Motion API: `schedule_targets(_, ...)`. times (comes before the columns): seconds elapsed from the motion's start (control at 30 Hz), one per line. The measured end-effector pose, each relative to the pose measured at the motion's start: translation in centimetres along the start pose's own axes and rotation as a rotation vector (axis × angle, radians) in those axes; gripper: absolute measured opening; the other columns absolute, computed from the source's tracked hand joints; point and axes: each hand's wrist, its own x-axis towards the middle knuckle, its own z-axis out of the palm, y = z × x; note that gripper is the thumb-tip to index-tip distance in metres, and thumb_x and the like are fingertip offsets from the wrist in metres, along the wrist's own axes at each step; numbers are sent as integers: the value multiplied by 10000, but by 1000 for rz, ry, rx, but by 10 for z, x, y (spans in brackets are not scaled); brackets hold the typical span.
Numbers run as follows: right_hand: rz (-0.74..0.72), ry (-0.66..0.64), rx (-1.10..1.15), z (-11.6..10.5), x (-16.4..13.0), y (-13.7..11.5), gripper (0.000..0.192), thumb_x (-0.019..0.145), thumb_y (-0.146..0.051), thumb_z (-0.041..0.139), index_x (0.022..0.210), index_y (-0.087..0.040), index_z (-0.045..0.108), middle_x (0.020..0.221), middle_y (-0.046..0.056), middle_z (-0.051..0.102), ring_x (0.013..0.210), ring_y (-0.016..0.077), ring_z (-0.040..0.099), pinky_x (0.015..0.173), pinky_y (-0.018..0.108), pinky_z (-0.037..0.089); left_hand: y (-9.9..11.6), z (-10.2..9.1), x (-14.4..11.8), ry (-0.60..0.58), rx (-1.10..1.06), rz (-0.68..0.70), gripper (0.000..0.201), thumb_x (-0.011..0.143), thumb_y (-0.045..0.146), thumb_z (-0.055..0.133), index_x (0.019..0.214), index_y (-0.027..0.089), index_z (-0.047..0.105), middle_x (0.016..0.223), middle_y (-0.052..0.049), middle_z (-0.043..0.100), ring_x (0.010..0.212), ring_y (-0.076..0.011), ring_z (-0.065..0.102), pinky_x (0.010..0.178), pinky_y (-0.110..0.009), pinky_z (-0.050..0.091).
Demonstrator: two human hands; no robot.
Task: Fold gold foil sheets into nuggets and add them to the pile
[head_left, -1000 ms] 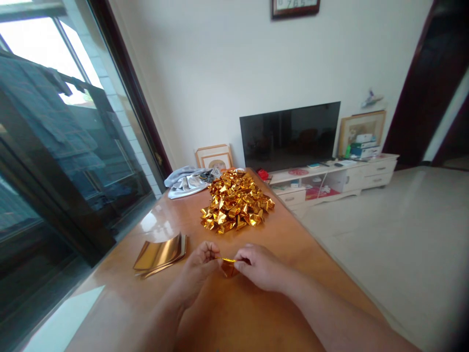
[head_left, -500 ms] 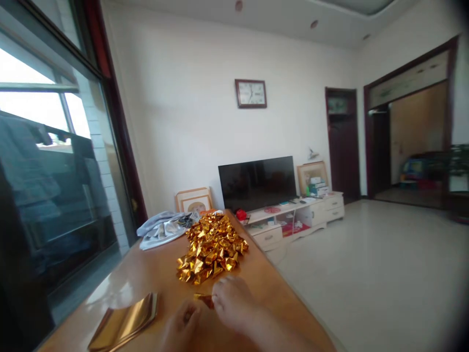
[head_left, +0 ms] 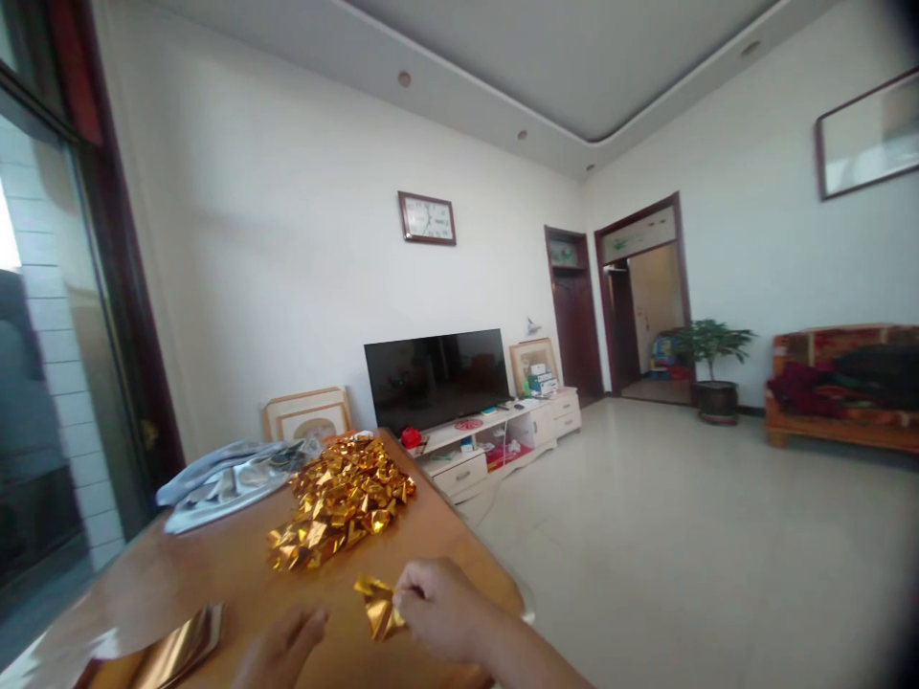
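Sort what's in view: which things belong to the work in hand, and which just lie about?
Likely in the work:
- shiny gold foil piece in the right hand
- heap of shiny gold foil pieces
- stack of gold foil sheets

Apparently unrelated:
- grey and white cloths
- black flat-screen television

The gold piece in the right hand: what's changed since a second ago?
The left hand has let go and moved away leftward; the right hand alone holds the gold piece, which now looks flared rather than like a thin strip. The view has swung up and rightward. The gold pile, stack of gold sheets and grey cloth look unmoved.
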Motion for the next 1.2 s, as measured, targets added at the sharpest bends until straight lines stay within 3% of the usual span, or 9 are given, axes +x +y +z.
schedule_targets(0.07,70,-47,155,-6,-20,-8,199,901,-270,467,862,-173,636,679,-5,637,585,112,573,508,184,358,31,3,-34,-18,-148,-74,521,724,701,631,766,188,715,843,-75,733,895,-305,672,837,-383,522)
schedule_targets(0.17,60,-96,264,-7,-48,-25,155,903,-263,479,838,-173,588,642,-26,581,543,98,531,518,186,383,81,9,-91,1,-326,-102,503,808,625,609,1004,178,731,981,-85,733,971,-273,652,903,-366,488)
schedule_targets(0.27,-10,-154,276,-3,-74,-43,160,911,-274,485,822,-177,575,653,-27,575,566,99,523,514,184,368,119,14,-137,-72,-423,-35,381,878,530,582,917,172,706,879,-57,691,885,-215,609,832,-309,473)
schedule_targets(0.33,-52,-184,252,1,-90,-54,165,915,-272,486,818,-176,578,638,-30,569,573,100,523,511,183,354,132,14,-161,-74,-487,-18,314,880,477,606,857,171,670,809,-28,646,789,-172,562,756,-269,453)
schedule_targets(0.53,-144,-258,191,6,-121,-83,180,927,-278,478,833,-176,593,663,-24,598,594,107,541,529,196,366,140,9,-205,34,-608,-46,305,861,420,639,709,166,564,699,4,557,680,-130,484,673,-233,405)
schedule_targets(0.77,-217,-214,101,9,-129,-103,174,900,-266,521,782,-170,606,665,-16,618,622,114,536,542,208,343,137,10,-222,162,-644,-14,302,879,406,620,709,173,530,676,17,507,649,-119,431,644,-233,369)
schedule_targets(0.93,-220,-234,102,11,-132,-111,173,892,-266,525,768,-171,597,653,-18,616,606,111,527,537,207,339,140,6,-232,110,-724,23,199,864,359,645,849,162,624,793,-22,584,755,-145,515,723,-258,411)
schedule_targets(1.03,-218,-274,103,11,-135,-117,168,890,-270,531,775,-170,601,656,-15,620,604,109,524,532,204,339,145,2,-238,84,-801,17,269,836,353,701,1024,167,653,918,-58,634,851,-179,567,781,-292,442)
schedule_targets(1.2,-189,-377,180,13,-141,-125,155,887,-275,535,778,-173,578,640,-24,591,565,97,500,502,192,340,144,-3,-246,115,-800,-5,222,822,354,731,903,152,687,829,-48,653,767,-157,568,748,-276,442)
